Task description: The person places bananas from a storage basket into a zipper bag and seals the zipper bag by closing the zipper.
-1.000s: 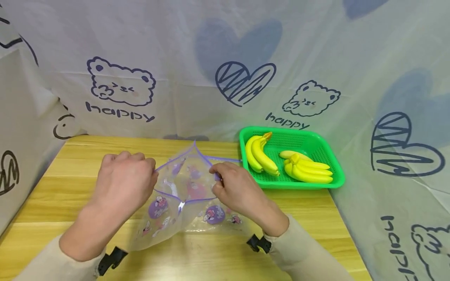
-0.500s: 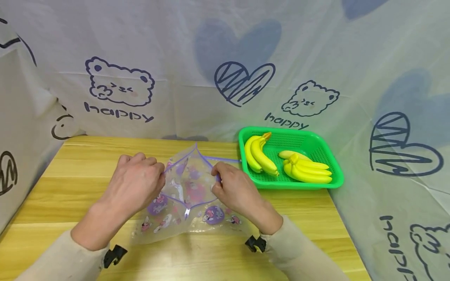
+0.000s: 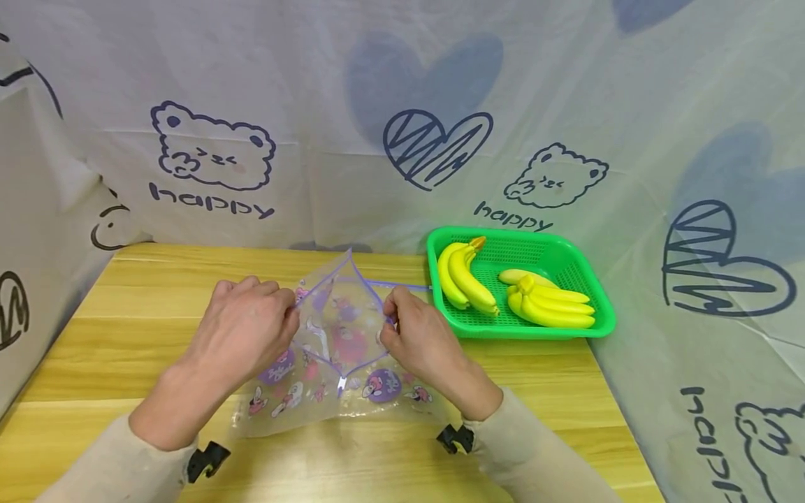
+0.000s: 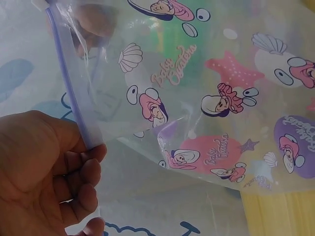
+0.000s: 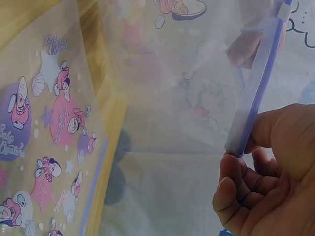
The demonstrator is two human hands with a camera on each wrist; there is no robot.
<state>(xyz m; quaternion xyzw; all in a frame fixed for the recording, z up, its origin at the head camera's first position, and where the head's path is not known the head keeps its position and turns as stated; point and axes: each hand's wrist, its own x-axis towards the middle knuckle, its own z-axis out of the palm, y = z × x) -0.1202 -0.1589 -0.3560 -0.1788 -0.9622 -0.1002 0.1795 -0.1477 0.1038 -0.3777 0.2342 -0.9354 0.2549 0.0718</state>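
A clear slider zip bag printed with cartoon oysters, starfish and shells is held with its mouth spread into a diamond. My left hand pinches the left side of the purple-edged mouth. The right side is pinched by my right hand. A white slider sits at the near corner of the mouth. In the left wrist view, thumb and fingers grip the purple zip strip. The right wrist view shows the fingers pinching the strip's end. Nothing shows inside the bag.
Another printed bag with a purple zip lies flat on the wooden table, partly beneath the held one. To the right stands a green basket with two bunches of bananas and a single banana. Printed cloth hangs behind.
My left hand has moved right, closer to the right hand, and the bag's mouth has narrowed. The slider corner has shifted slightly right and nearer. The basket has stayed put.
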